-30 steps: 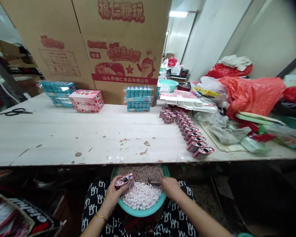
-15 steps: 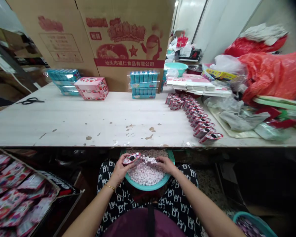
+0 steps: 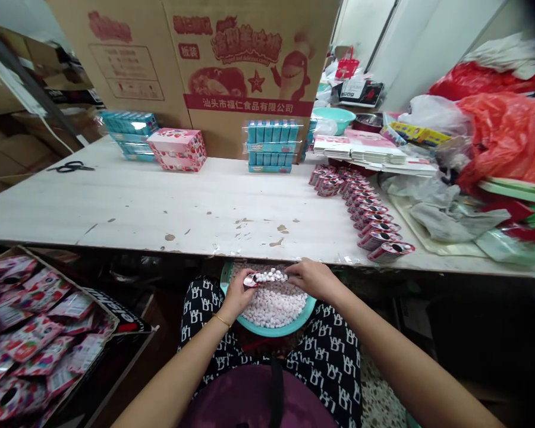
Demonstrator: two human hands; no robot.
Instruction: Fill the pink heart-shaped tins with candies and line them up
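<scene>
My left hand (image 3: 235,297) is closed round a small red-and-white printed packet (image 3: 250,280), held tilted over the near side of a turquoise basin (image 3: 271,332). Loose white candies (image 3: 276,306) fill the basin, which rests between my knees. Opposite, my right hand (image 3: 314,278) has its fingers pinched at the end of a heaped row of white candies (image 3: 271,275). That heap reaches across to the packet's mouth; whatever carries it is hidden beneath the candies. The packet's lower part is covered by my left fingers.
Above the basin runs the edge of a white table (image 3: 196,208). Similar packets (image 3: 377,229) stand in a row at its right. Scissors (image 3: 74,167), a pink strawberry box (image 3: 178,150) and blue packs (image 3: 273,145) sit farther back. An open carton (image 3: 111,315) of packets stands left.
My right hand has risen and turned over, bringing the heaped candies up against the packet. My left hand has tipped the packet toward them. The view has shifted slightly.
</scene>
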